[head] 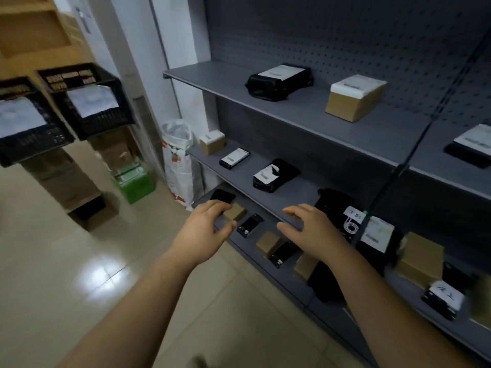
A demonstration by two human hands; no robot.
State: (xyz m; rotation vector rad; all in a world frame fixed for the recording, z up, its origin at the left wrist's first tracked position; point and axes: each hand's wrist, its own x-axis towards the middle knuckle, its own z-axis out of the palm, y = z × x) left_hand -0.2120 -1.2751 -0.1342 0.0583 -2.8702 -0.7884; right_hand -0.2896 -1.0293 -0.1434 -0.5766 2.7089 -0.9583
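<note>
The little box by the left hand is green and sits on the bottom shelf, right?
Not green: the little box by the left hand is brown cardboard, as the head view shows. It does sit on the bottom shelf.

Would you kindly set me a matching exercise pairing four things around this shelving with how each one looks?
Things:
1. top-shelf box
2. leftmost bottom-shelf box
3. floor sack
4. right-hand crate

Looks:
A. black, with white paper hanging in front
B. plain brown, no label visible
C. white with red print
D. brown, with a white label on top

Pairs: 1-D, 2-B, 3-C, 4-A.
</note>
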